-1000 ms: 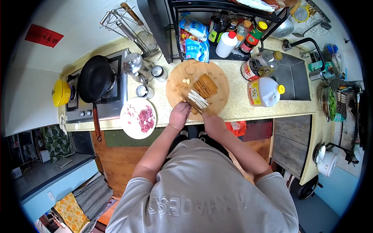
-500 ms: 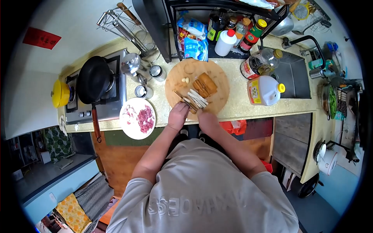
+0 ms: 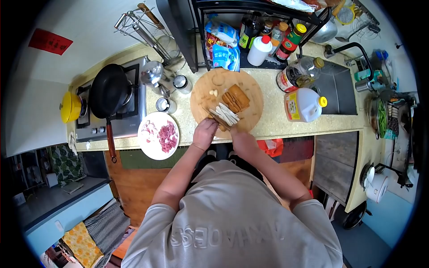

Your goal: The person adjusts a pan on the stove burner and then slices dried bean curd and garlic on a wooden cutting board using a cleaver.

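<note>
A round wooden cutting board (image 3: pixel 203 96) lies at the counter's front edge. My right hand (image 3: pixel 243 142) is closed round the handle of a knife (image 3: pixel 220 119), its blade slanting up and left across the board. My left hand (image 3: pixel 206 133) is closed, fingertips pressing on a small brown piece of dried tofu (image 3: pixel 221 127) beside the blade; the fingers partly hide it. Just beyond the blade lie pale white strips (image 3: pixel 227 114). Farther back are a brown dried tofu block (image 3: pixel 239 96) with slices leaning on it and some peeled garlic cloves (image 3: pixel 213 93).
A white plate (image 3: pixel 149 152) of sliced raw meat sits to the left, near glass jars (image 3: pixel 166 106). Beyond it a black frying pan (image 3: pixel 107 89) stands on the stove. At right are a large plastic jug (image 3: pixel 306 105) and the sink (image 3: pixel 337 85); a bottle rack is behind.
The knife blade and my right hand have shifted slightly to the right. The white strips sit slightly differently beside the blade. My left hand stays nearly in place.
</note>
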`<state>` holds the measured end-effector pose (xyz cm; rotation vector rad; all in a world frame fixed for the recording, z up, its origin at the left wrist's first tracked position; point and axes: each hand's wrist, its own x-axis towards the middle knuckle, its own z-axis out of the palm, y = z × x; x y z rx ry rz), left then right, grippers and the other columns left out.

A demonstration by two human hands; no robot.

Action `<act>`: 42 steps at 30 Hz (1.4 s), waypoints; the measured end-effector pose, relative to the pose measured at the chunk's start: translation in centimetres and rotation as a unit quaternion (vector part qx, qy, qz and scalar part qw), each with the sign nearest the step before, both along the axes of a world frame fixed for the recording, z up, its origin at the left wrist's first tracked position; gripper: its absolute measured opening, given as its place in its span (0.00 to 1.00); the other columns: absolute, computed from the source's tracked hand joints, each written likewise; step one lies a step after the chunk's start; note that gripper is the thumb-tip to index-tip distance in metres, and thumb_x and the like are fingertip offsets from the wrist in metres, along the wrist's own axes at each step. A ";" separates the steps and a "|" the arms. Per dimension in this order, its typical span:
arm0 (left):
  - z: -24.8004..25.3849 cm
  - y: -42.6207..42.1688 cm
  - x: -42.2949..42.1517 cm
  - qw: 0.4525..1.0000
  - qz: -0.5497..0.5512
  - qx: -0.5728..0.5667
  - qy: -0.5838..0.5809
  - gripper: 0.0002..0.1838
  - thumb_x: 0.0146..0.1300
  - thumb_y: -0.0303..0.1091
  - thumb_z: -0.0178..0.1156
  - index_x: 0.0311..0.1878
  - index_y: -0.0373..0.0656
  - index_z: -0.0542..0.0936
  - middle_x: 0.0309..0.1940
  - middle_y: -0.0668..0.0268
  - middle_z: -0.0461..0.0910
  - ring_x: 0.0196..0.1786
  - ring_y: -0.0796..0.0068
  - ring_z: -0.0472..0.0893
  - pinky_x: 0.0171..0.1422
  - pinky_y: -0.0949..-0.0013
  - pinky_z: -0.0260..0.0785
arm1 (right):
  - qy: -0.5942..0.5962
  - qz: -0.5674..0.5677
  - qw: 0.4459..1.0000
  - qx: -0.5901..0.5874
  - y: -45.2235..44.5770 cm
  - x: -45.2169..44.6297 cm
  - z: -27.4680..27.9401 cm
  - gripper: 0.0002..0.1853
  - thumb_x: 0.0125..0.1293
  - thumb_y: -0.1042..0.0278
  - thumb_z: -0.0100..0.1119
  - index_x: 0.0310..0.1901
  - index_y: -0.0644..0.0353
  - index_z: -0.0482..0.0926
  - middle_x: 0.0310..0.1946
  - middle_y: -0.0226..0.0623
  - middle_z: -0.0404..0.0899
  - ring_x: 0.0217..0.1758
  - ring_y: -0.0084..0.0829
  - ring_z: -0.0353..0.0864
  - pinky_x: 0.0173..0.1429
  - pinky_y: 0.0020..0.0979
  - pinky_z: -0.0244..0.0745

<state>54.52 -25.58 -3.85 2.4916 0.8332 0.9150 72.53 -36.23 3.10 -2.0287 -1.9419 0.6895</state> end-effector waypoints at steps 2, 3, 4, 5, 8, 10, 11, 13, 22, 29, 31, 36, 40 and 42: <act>0.0 0.1 -0.1 1.000 -0.002 0.004 0.005 0.07 0.57 0.24 0.71 0.39 0.38 0.85 0.40 0.59 0.85 0.45 0.55 0.84 0.49 0.60 0.80 | -0.001 0.001 1.000 -0.025 0.1 -0.2 0.1 0.06 0.65 0.75 0.51 0.41 0.66 0.75 0.31 0.56 0.85 0.36 0.56 0.88 0.41 0.52 0.83; -0.1 0.1 0.0 1.000 -0.001 0.004 0.009 0.07 0.57 0.24 0.71 0.39 0.38 0.85 0.40 0.59 0.85 0.45 0.55 0.84 0.49 0.60 0.80 | 0.000 0.002 0.999 -0.033 0.2 -0.3 0.0 0.06 0.65 0.75 0.51 0.41 0.66 0.75 0.31 0.56 0.85 0.37 0.56 0.88 0.42 0.52 0.83; -0.2 0.0 0.1 1.000 0.000 0.003 0.011 0.07 0.58 0.24 0.71 0.40 0.38 0.86 0.41 0.59 0.85 0.45 0.55 0.84 0.49 0.60 0.80 | 0.001 0.003 0.999 -0.041 0.2 -0.3 -0.1 0.06 0.65 0.75 0.51 0.41 0.66 0.75 0.31 0.56 0.85 0.37 0.56 0.88 0.42 0.52 0.83; -0.2 0.0 0.1 1.000 0.003 0.000 0.013 0.07 0.58 0.25 0.71 0.40 0.39 0.86 0.41 0.59 0.85 0.45 0.56 0.84 0.50 0.60 0.80 | 0.000 0.005 0.999 -0.049 0.3 -0.3 -0.1 0.06 0.65 0.75 0.51 0.41 0.66 0.75 0.32 0.56 0.85 0.37 0.56 0.88 0.42 0.52 0.83; -0.5 0.0 0.1 1.000 0.008 -0.003 0.019 0.08 0.57 0.25 0.72 0.40 0.39 0.86 0.41 0.59 0.86 0.46 0.56 0.84 0.50 0.61 0.80 | -0.001 0.011 0.998 -0.060 0.7 -0.2 -0.2 0.06 0.65 0.75 0.51 0.41 0.66 0.75 0.32 0.56 0.86 0.37 0.56 0.89 0.42 0.52 0.84; -0.6 0.1 0.0 1.000 0.006 -0.001 0.027 0.08 0.57 0.26 0.72 0.41 0.39 0.86 0.42 0.59 0.86 0.46 0.57 0.85 0.50 0.61 0.80 | 0.000 0.016 0.999 -0.052 1.0 -0.1 -0.2 0.06 0.66 0.75 0.51 0.42 0.66 0.75 0.32 0.56 0.86 0.37 0.56 0.89 0.43 0.53 0.83; -0.7 0.0 -0.1 1.000 0.008 -0.004 0.026 0.08 0.57 0.26 0.72 0.41 0.39 0.86 0.42 0.60 0.86 0.46 0.57 0.84 0.51 0.61 0.80 | 0.003 0.019 0.999 -0.050 1.1 -0.1 -0.2 0.07 0.66 0.75 0.50 0.42 0.66 0.75 0.32 0.56 0.86 0.38 0.56 0.89 0.43 0.54 0.83; -0.5 -0.1 0.0 1.000 0.011 -0.011 0.022 0.08 0.58 0.25 0.71 0.41 0.39 0.86 0.42 0.60 0.86 0.46 0.57 0.84 0.51 0.61 0.80 | 0.008 0.024 0.999 -0.045 1.3 0.0 -0.3 0.07 0.66 0.75 0.50 0.43 0.66 0.75 0.33 0.57 0.86 0.38 0.56 0.89 0.44 0.54 0.83; -0.4 0.1 -1.0 0.999 -0.019 -0.023 0.017 0.12 0.56 0.22 0.69 0.45 0.36 0.85 0.44 0.57 0.84 0.49 0.53 0.83 0.56 0.58 0.79 | 0.014 -0.015 0.995 -0.094 2.3 -0.7 -3.9 0.10 0.71 0.72 0.45 0.47 0.67 0.73 0.34 0.58 0.86 0.41 0.58 0.88 0.46 0.56 0.81; 0.4 1.2 -1.5 0.993 -0.092 0.032 0.068 0.17 0.54 0.25 0.65 0.48 0.36 0.84 0.48 0.57 0.83 0.54 0.53 0.82 0.64 0.56 0.76 | 0.032 -0.033 0.996 -0.072 2.2 0.2 -4.6 0.08 0.72 0.71 0.46 0.45 0.65 0.73 0.34 0.58 0.86 0.40 0.60 0.87 0.45 0.58 0.81; 1.0 1.8 -1.2 0.988 -0.114 0.056 0.092 0.16 0.56 0.27 0.63 0.48 0.37 0.84 0.49 0.58 0.83 0.56 0.55 0.81 0.66 0.57 0.75 | 0.031 -0.030 0.997 -0.065 2.1 0.1 -4.5 0.08 0.72 0.71 0.46 0.45 0.65 0.73 0.34 0.58 0.86 0.40 0.60 0.87 0.45 0.58 0.81; 1.2 3.3 -0.7 0.975 -0.140 0.089 0.148 0.13 0.58 0.30 0.61 0.46 0.42 0.85 0.46 0.64 0.82 0.53 0.63 0.80 0.62 0.61 0.74 | 0.040 -0.043 0.997 -0.049 1.5 0.9 -4.2 0.08 0.72 0.70 0.46 0.43 0.64 0.74 0.32 0.57 0.85 0.38 0.59 0.87 0.44 0.58 0.80; 1.7 3.9 -0.5 0.964 -0.170 0.088 0.185 0.13 0.59 0.32 0.60 0.46 0.45 0.87 0.42 0.68 0.81 0.50 0.67 0.79 0.57 0.65 0.72 | 0.044 -0.042 0.997 -0.043 1.3 1.0 -4.0 0.08 0.71 0.70 0.48 0.43 0.63 0.75 0.31 0.57 0.85 0.38 0.59 0.87 0.44 0.58 0.80; 1.7 3.9 -0.7 0.962 -0.175 0.096 0.186 0.13 0.59 0.32 0.60 0.46 0.45 0.87 0.42 0.68 0.81 0.50 0.67 0.79 0.57 0.65 0.72 | 0.047 -0.045 0.997 -0.039 1.4 1.0 -4.1 0.08 0.70 0.69 0.49 0.43 0.64 0.75 0.30 0.56 0.85 0.37 0.59 0.87 0.43 0.58 0.80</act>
